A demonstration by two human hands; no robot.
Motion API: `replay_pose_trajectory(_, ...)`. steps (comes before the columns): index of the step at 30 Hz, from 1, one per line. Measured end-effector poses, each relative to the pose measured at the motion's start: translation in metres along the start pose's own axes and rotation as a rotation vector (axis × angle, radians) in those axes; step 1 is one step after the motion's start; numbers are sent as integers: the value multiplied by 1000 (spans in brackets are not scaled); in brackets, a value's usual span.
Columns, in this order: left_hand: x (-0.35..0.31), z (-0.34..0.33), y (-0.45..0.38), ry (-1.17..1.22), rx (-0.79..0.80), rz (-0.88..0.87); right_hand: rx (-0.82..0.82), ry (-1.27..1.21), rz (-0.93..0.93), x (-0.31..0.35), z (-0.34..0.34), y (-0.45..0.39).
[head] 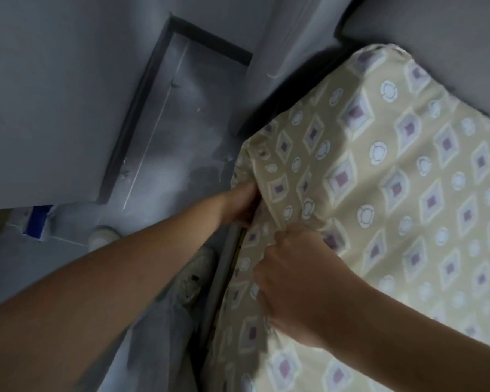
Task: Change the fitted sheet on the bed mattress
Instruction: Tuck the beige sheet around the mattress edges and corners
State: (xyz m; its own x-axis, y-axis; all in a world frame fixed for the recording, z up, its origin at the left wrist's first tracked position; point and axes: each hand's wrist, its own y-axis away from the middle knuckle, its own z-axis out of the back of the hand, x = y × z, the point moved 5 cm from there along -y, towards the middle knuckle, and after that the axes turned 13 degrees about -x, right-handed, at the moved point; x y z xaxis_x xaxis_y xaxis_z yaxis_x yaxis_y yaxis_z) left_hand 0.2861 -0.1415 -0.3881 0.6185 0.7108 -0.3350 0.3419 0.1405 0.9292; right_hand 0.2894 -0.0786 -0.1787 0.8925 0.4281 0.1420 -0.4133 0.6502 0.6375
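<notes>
A pale yellow fitted sheet (402, 171) with purple diamonds and white circles covers the mattress, filling the right half of the head view. My left hand (242, 203) grips the sheet's edge at the mattress's near left side, fingers curled into the fabric. My right hand (297, 281) pinches a bunched fold of the same sheet slightly nearer to me, on the mattress edge. A strip of the bed frame (227, 267) shows just below the sheet edge between my hands.
A grey floor (164, 154) lies left of the bed, with a dark-framed grey panel (187, 89). My white shoes (105, 236) stand by the bed side. A grey headboard or wall (436, 32) sits behind the far mattress corner.
</notes>
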Motion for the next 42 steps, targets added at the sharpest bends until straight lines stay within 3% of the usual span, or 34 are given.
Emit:
replay_pose_trajectory(4, -9, 54, -9, -51, -414, -91, 29, -11, -45, -5, -5, -7)
replay_pose_trajectory(7, -20, 62, -13, -199, -541, -228, 56, 45, -82, -14, -20, -22)
replay_pose_trajectory(10, -17, 51, -11, -284, -419, -159, 67, -53, -81, -23, -25, -42)
replay_pose_trajectory(13, -8, 33, 1, -137, -193, -22, -102, -23, -114, -50, 4, -50)
replay_pose_trajectory(18, -11, 22, -4, -80, -325, -103, -307, 22, -245, -116, 33, -38)
replay_pose_trajectory(22, -15, 28, -7, 64, -379, -174, 5, 72, -195, -126, 12, -42)
replay_pose_trajectory(26, -22, 32, -5, 100, -302, -248, -14, 102, -142, -127, 11, -51)
replay_pose_trajectory(29, -28, 33, -4, 113, -240, -229, 51, 111, -151, -128, 15, -48)
replay_pose_trajectory(33, -56, 15, -10, 179, -204, -227, 7, 59, -155, -125, 24, -29)
replay_pose_trajectory(38, -108, -34, -21, 331, 9, -214, -43, 13, -192, -123, 36, -14)
replay_pose_trajectory(42, -142, -33, -9, 172, -183, -296, -76, -5, -189, -124, 28, -17)
